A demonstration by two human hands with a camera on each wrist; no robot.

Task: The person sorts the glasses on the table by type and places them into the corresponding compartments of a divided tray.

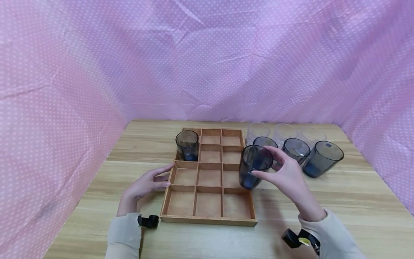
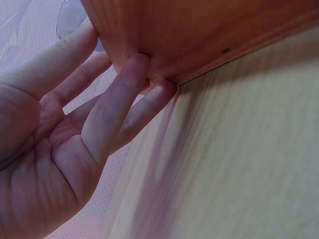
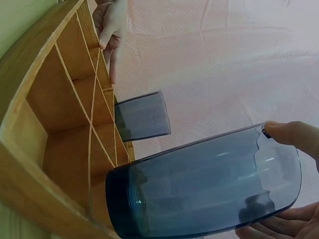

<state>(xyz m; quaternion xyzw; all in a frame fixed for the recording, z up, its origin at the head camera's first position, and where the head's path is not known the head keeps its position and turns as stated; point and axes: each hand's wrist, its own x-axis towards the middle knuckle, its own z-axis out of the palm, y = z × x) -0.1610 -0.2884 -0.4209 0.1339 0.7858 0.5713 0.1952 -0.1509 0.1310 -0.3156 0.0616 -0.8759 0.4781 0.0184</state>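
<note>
My right hand (image 1: 288,176) grips a smoky blue-grey drinking glass (image 1: 253,167) near its rim, thumb on one side and fingers on the other. The glass is held slightly tilted over the right edge of a wooden compartment box (image 1: 208,219); in the right wrist view its thick dark base (image 3: 119,204) points towards the dividers. My left hand (image 1: 148,184) touches the box's left side with extended fingertips, which the left wrist view shows against the wooden wall (image 2: 199,35). A second smoky glass (image 1: 187,145) stands in the left column, towards the back of the box.
Right of the box stand several more glasses: smoky ones in front, including one at the right end (image 1: 323,158), and clear ones (image 1: 283,133) behind. Pink dotted cloth (image 1: 207,72) encloses the wooden table (image 1: 123,158) at the back and sides.
</note>
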